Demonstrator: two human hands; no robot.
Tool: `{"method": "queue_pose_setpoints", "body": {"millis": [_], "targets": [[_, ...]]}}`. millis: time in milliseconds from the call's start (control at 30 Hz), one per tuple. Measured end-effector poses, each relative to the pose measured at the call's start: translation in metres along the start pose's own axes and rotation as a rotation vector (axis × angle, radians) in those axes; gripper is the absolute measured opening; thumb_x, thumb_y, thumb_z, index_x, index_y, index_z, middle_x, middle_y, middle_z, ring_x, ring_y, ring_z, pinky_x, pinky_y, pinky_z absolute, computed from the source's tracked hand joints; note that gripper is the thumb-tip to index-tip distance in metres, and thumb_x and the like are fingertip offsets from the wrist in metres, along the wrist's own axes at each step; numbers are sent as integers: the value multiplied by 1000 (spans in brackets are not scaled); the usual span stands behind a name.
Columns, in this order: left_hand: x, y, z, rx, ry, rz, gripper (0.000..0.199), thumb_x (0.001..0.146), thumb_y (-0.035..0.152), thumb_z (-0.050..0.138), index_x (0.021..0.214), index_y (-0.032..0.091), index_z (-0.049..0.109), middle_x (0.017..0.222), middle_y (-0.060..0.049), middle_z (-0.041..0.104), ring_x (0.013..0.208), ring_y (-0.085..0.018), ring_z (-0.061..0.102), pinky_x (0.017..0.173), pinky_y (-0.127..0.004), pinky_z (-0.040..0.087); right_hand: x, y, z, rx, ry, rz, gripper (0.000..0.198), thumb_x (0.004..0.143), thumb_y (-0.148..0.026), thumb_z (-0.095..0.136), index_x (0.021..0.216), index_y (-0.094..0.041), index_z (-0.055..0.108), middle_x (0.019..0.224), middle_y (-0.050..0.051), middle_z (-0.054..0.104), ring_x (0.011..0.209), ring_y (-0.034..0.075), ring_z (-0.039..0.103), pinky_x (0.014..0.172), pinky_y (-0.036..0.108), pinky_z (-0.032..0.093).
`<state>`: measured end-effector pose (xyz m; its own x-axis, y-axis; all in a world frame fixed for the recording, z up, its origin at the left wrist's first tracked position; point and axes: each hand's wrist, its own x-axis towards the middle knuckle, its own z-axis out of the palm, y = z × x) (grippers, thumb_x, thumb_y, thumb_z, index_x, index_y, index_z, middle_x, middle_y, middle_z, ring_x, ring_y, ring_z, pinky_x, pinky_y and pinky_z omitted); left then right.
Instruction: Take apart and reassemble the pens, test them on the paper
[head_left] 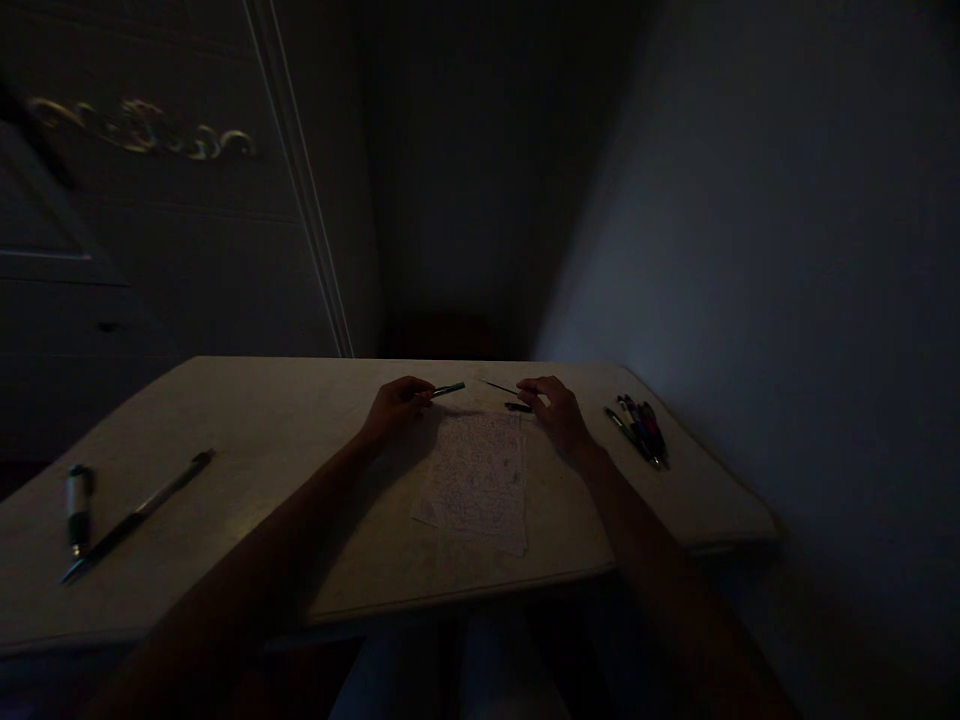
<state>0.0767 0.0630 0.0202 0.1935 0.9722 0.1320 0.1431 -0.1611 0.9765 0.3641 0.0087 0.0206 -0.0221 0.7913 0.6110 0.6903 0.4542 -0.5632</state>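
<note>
My left hand (396, 408) pinches a pen barrel (449, 388) with a teal end that points right. Opposite it, my right hand (553, 408) is closed on a thin dark rod, which looks like a pen refill (499, 387), its tip reaching left toward the barrel. The two are apart, with a small gap between them. Just under my right fingertips lies a short black pen part (518, 407); whether a finger touches it is hard to see in the dim light. Closer to me, between my forearms, lie sheets of patterned paper (476, 475).
Several pens (637, 432) form a bunch on the right of the white table (277, 400). At the left lie a thick pen (78, 508) and a longer slim pen (142, 512). A pale wall (750, 250) borders the right side; a panelled surface with gold ornament (142, 130) stands left.
</note>
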Motion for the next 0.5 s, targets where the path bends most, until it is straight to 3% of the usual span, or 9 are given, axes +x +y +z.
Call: {"method": "queue_pose_setpoints", "body": {"millis": [200,500], "targets": [[-1,3,-3,138,-5,134,21,69,35,69,81,18,71,76,-7,70,68,-19,62,61,-29,48,-1,-3,0,-40,-82,-25,14,90,-28,61,94,-22,73,94,7,72,92,24,62,87,41,47],[1,1,-1,158,13,144,16,68,33,68,79,21,72,80,-8,72,76,-23,65,67,-33,51,-1,1,1,-79,-112,-76,13,90,-28,62,95,-23,73,93,7,73,90,23,62,85,41,47]]}}
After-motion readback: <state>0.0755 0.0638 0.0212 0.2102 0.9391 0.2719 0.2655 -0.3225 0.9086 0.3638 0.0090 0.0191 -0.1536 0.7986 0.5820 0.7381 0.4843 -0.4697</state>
